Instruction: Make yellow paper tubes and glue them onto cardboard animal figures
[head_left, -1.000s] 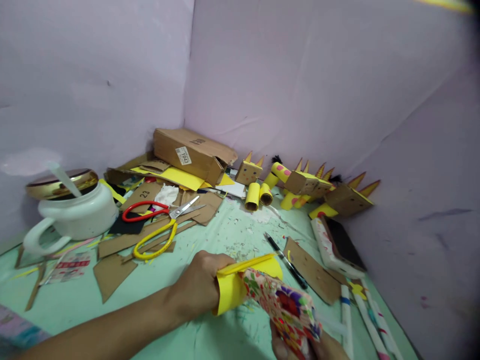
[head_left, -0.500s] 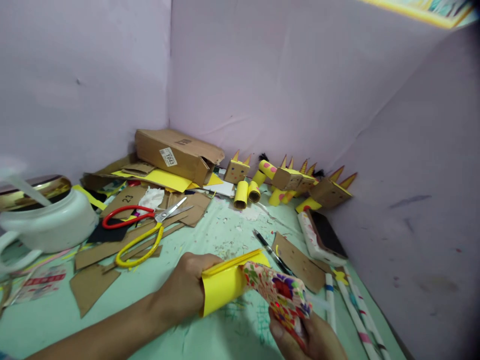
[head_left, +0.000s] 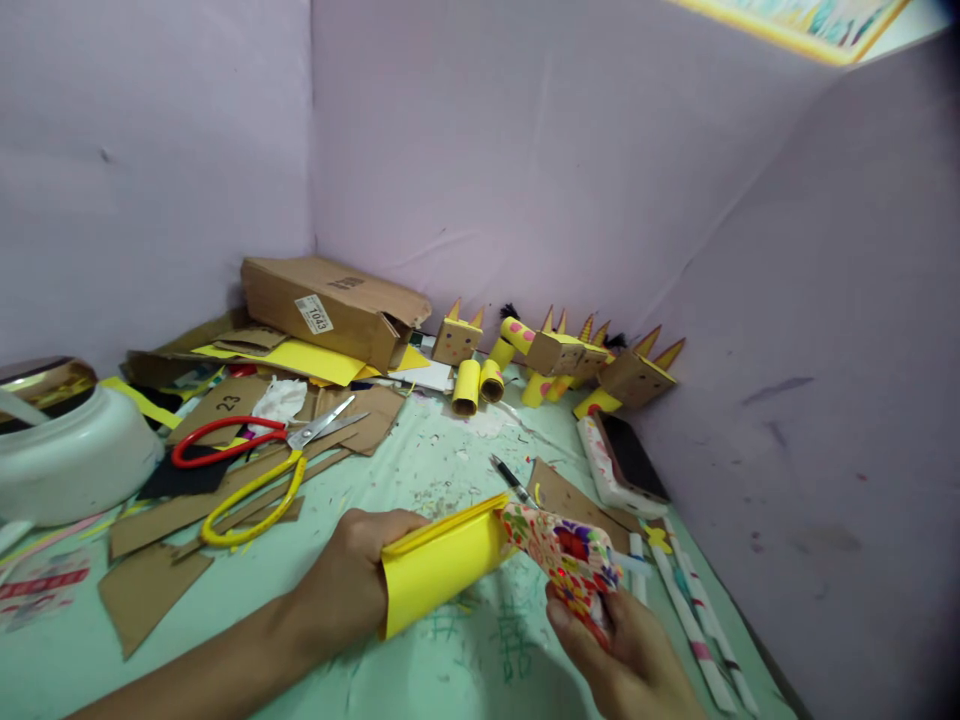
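A bent sheet of yellow paper, its upper edge folded over, is gripped at its left end by my left hand. My right hand is closed round the handle of a flower-patterned hot glue gun with a small red light. The gun's nozzle end is at the right end of the yellow paper; whether it touches cannot be made out. A clear glue stick pokes out of its back. Just beyond the paper lie a black pen and a piece of cardboard.
Scissors with red and yellow handles rest on cardboard scraps at left, near a white pot. Cardboard-and-yellow-paper animal figures and a cardboard box stand along the wall. A phone and striped paper sticks lie at right.
The view has swung slightly right. The glue gun's nozzle has gone from over the yellow paper's folded edge to its far right end. Both hands keep their holds.
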